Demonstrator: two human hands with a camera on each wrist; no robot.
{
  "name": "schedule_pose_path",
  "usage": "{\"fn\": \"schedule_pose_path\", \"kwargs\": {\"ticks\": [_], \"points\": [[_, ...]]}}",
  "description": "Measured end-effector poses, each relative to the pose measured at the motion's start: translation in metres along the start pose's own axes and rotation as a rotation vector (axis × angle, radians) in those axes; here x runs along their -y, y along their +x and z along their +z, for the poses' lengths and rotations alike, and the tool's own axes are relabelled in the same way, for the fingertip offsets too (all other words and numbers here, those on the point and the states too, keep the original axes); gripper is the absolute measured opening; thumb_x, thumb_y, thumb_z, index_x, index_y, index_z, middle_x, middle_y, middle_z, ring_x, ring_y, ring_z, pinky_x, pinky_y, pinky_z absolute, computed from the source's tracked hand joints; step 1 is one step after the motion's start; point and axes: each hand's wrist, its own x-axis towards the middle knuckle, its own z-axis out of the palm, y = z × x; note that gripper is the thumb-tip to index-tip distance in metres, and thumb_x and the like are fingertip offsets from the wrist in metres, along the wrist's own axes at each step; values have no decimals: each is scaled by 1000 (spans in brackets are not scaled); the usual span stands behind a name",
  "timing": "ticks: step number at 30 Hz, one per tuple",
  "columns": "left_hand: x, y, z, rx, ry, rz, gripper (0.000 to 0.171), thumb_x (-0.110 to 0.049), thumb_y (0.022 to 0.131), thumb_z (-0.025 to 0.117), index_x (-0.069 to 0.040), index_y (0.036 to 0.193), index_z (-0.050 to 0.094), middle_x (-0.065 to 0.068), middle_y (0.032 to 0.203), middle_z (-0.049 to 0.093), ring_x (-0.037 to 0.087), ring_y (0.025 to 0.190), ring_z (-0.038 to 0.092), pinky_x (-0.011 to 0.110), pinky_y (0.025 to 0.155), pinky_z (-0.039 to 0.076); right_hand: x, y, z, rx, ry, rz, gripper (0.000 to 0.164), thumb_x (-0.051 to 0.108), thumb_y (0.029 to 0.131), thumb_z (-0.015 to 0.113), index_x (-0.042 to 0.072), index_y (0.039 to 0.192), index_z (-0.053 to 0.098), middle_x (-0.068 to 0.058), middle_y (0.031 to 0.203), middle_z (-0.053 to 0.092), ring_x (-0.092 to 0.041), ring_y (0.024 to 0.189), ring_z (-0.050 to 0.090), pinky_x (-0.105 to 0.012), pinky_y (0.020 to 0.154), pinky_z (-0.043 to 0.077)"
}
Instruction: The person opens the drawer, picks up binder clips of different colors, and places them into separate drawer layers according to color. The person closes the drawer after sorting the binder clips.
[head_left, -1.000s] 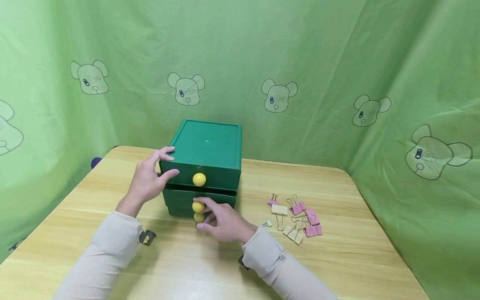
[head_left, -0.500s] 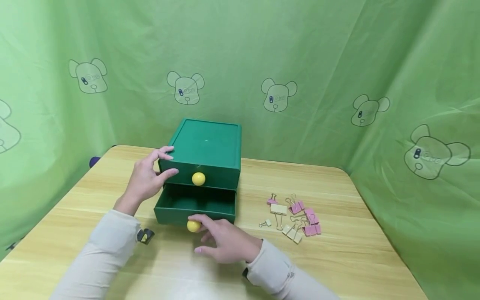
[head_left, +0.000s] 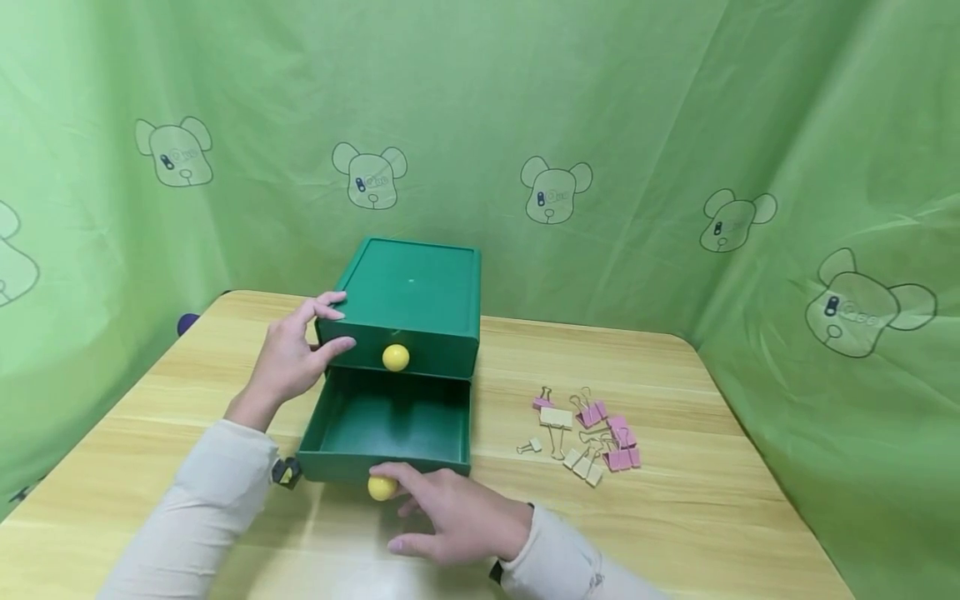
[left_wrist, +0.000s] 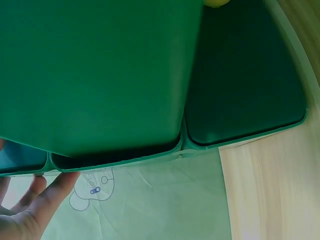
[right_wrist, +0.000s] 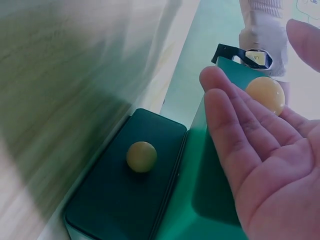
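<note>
A green drawer cabinet [head_left: 408, 287] stands on the table. Its middle drawer [head_left: 393, 417] is pulled well out, with nothing seen inside, and the bottom drawer [right_wrist: 125, 195] stays in. My left hand [head_left: 288, 354] rests on the cabinet's left front corner, fingers on the top and thumb against the top drawer front [head_left: 438, 357]. My right hand [head_left: 465, 512] hooks its index finger over the yellow knob [head_left: 382, 487] of the pulled-out drawer, the thumb apart below. In the right wrist view this knob [right_wrist: 265, 95] sits against the fingers, palm towards the camera.
Several pink binder clips [head_left: 622, 458] and cream binder clips [head_left: 557, 418] lie on the wooden table [head_left: 637, 533] to the right of the cabinet. A green curtain [head_left: 465, 100] with mouse outlines hangs behind and at both sides.
The middle drawer has slid from slightly ajar to far out, drawn towards me by the right hand on its knob. The left hand has stayed on the cabinet's corner.
</note>
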Motion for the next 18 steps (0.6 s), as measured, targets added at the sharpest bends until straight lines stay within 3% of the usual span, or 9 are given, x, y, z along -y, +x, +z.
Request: {"fn": "schedule_pose_path", "kwargs": {"ticks": [11, 14, 16, 18], "points": [[2, -1, 0, 18, -9, -30, 29, -9, 86, 74, -2, 110, 58, 12, 138, 55, 6, 39, 36, 37, 62, 42, 2, -3, 3, 2, -2, -18, 69, 26, 93, 68, 13, 147, 28, -9, 117, 66, -2, 96, 64, -12, 83, 45], [1, -1, 0, 20, -15, -32, 29, -8, 86, 73, -2, 110, 57, 12, 138, 55, 12, 40, 39, 42, 70, 45, 3, -3, 3, 7, 3, -16, 69, 26, 93, 67, 13, 147, 27, -9, 118, 66, -2, 96, 64, -12, 83, 45], [1, -1, 0, 18, -19, -31, 29, -7, 86, 74, -2, 110, 57, 13, 138, 55, 18, 59, 58, 49, 85, 46, 3, -4, 2, 9, -2, -19, 70, 27, 93, 67, 13, 148, 26, -8, 117, 66, -3, 97, 64, -12, 83, 46], [1, -1, 0, 18, -25, -32, 30, -6, 85, 74, -2, 109, 57, 13, 138, 55, 30, 84, 66, 52, 91, 45, 4, -4, 2, 13, 1, -20, 70, 26, 93, 67, 12, 148, 25, -8, 116, 67, -3, 97, 64, -12, 84, 46]]}}
